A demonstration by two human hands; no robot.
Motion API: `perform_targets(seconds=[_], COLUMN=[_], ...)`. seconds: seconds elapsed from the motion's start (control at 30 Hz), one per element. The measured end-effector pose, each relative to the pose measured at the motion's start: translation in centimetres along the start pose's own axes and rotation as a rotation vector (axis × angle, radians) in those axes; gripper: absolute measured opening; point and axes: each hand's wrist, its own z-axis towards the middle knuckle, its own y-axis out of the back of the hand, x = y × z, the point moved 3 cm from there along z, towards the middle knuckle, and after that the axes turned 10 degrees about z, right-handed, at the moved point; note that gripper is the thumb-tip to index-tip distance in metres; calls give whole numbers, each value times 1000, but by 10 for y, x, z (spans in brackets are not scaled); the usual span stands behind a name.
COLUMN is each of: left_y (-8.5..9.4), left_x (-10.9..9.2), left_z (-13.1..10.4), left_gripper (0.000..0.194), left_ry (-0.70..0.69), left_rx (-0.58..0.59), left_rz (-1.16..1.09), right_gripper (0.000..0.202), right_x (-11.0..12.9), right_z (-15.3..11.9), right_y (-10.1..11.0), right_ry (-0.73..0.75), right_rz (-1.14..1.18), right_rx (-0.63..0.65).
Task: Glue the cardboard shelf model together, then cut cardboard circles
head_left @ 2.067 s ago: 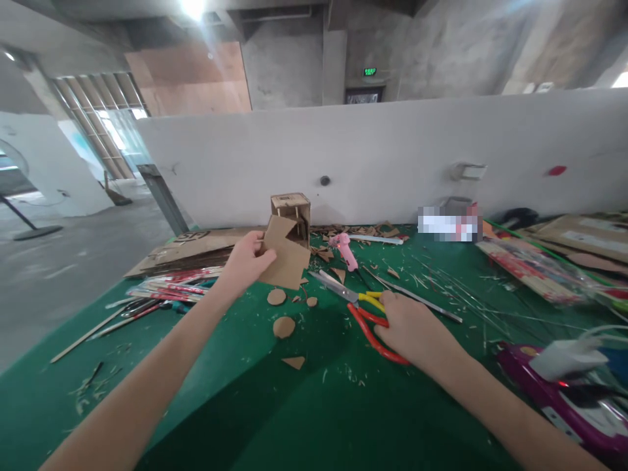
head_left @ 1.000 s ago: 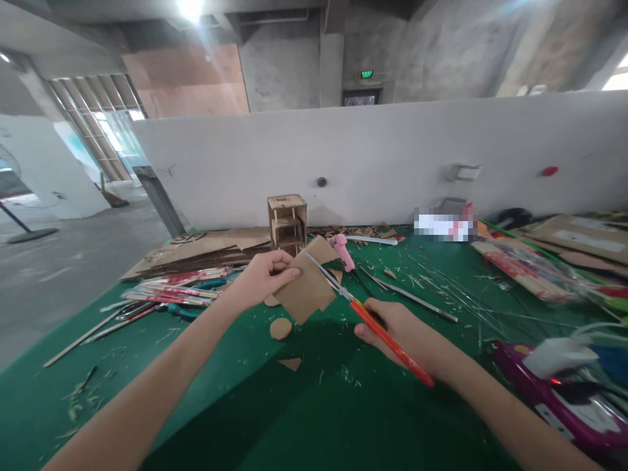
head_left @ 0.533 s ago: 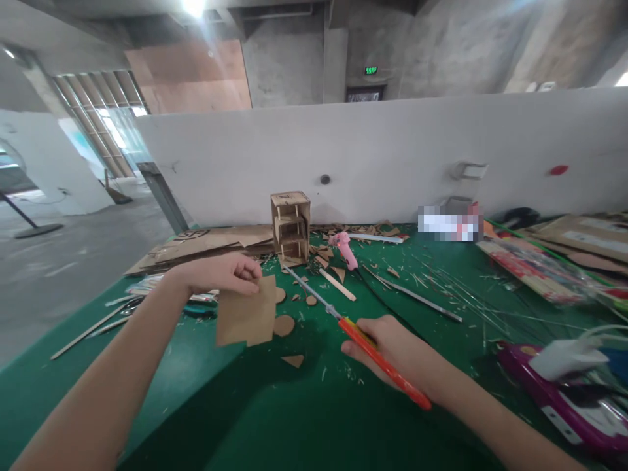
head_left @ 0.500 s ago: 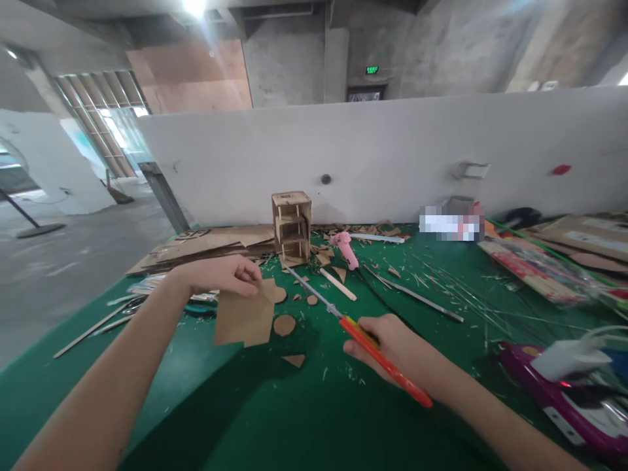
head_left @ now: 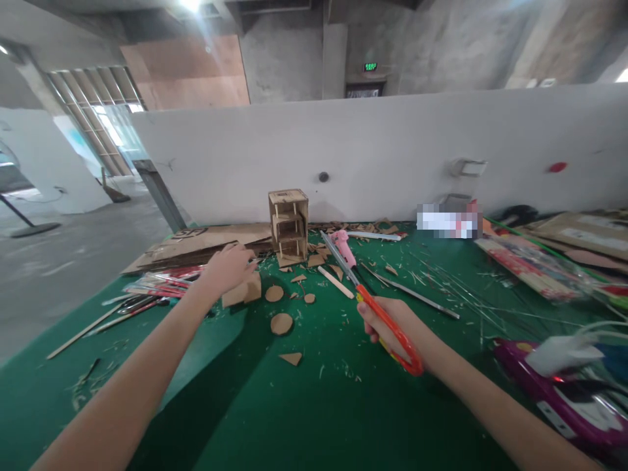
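Note:
My right hand [head_left: 387,320] grips a pair of scissors [head_left: 385,317] with red and yellow handles, the long blades pointing forward and left toward a pink glue gun [head_left: 344,247]. My left hand [head_left: 229,267] is stretched out with its fingers loosely extended, just above a cardboard piece [head_left: 240,292]; whether they touch is hard to see. Two cardboard discs [head_left: 281,324] and a small cardboard triangle [head_left: 293,358] lie to the right of that piece. Behind them a small cardboard shelf [head_left: 288,226] with several levels stands upright.
Stacked cardboard sheets [head_left: 210,239] and a bundle of pens and tools [head_left: 157,288] lie at the left. A wooden stick [head_left: 335,282] and a metal rod [head_left: 424,299] rest right of centre. A purple power strip [head_left: 534,386] sits at the near right. A white partition [head_left: 392,157] stands behind.
My left hand has let go of the cardboard sheet, which now sits lower, under the hand. The scissors have swung to the right and point more forward.

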Motion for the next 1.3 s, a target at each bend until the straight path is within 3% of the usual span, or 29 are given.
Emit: perform_targets(seconds=[0.2,0.3,0.4,0.63,1.03,1.17,1.3], left_y=[-11,-13,-16,-26,-32,-26,-9], left_x=[-86,-109,-120,-125,-121,-117,-107], left_z=[26,54,77,84,84,74,59], left_gripper=[32,30,28,33,39,43,43], left_ry=[-186,-234,-268,-276,-242,-232,-266], left_rx=[20,42,70,97,31,-11,-68], left_rz=[54,83,107,151,108,67,20], right_gripper=[48,46,46,49,58,59,60], right_x=[-9,-8,-6,-9,-11,-13,-17], right_z=[4,2,0,4,4,4,6], right_y=[-3,-1,-1,-1,-1,1,2], right_ry=[42,15,-10,-61,-13,2,0], right_rz=[47,58,124,291,283,329,353], right_rx=[3,-17,-36,-65,-49,-56,-55])
